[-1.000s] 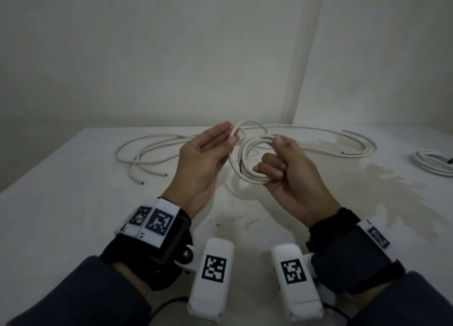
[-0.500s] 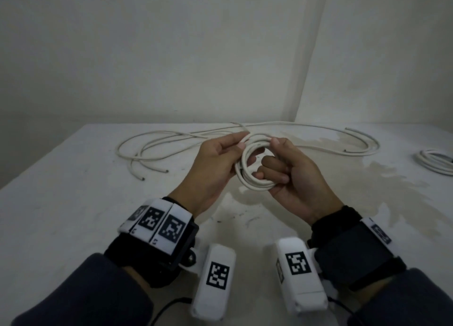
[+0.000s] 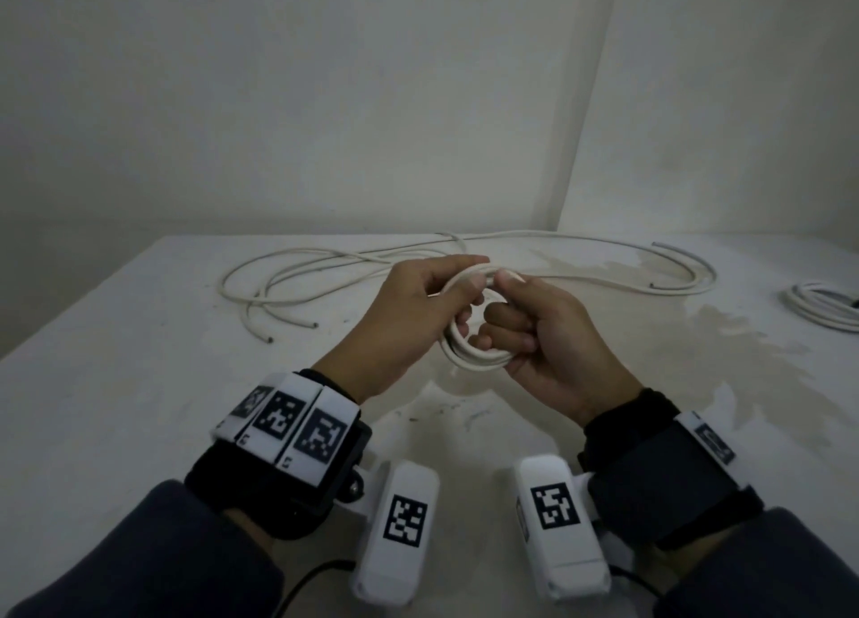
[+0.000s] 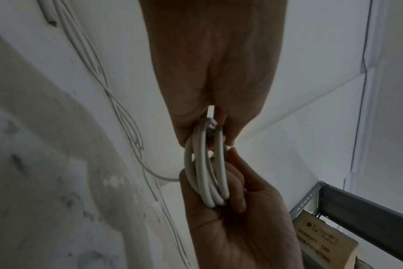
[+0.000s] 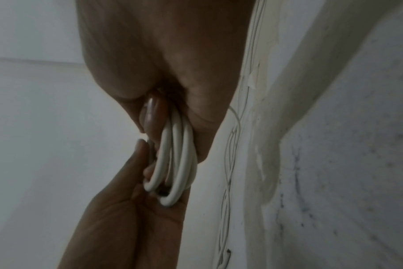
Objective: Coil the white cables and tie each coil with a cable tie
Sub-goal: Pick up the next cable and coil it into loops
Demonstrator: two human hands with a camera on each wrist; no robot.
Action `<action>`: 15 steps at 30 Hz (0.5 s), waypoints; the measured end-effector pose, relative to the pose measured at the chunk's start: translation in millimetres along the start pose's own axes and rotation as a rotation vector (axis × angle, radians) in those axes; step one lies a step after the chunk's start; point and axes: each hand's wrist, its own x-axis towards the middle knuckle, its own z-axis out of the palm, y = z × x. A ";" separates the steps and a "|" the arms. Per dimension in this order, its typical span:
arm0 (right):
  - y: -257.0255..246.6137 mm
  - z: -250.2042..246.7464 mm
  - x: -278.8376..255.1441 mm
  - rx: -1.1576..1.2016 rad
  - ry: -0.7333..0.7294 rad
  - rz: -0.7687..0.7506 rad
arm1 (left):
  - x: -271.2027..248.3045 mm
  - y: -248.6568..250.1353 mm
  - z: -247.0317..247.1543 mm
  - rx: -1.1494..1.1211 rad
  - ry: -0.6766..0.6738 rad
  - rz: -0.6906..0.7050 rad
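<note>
The coil (image 3: 469, 338) of smooth, round white cable was held above the table (image 3: 116, 385), between the two hands, in front of the chest. It stood nearly upright, a small ring of several turns, its plane running from the person outward and its open centre facing left and right; from each wrist view it showed edge-on as a narrow bundle of parallel strands (image 4: 207, 172) (image 5: 175, 163). The left hand (image 3: 399, 324) pinched the top of the ring between thumb and fingers, the remaining fingers curled inside it. The right hand (image 3: 548, 338) gripped the lower and right part, fingers curled through the opening and the thumb pressed at the top beside the left thumb.

Loose cables (image 3: 325, 273) lay in long, slack curves across the far side of the table, their cut ends pointing toward the person. A second coil (image 3: 822, 306) lay flat at the far right. The tabletop was matte white, scuffed and stained.
</note>
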 end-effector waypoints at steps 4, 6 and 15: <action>-0.9 5.9 -1.5 -0.054 -0.005 -0.005 | 0.7 3.9 -1.7 0.144 -0.047 0.039; -4.0 6.1 -2.4 -0.082 -0.031 -0.002 | 1.1 6.7 -3.1 0.163 -0.060 0.035; -21.5 16.0 1.4 -0.245 0.066 -0.099 | 6.0 35.7 -22.0 0.514 -0.061 0.247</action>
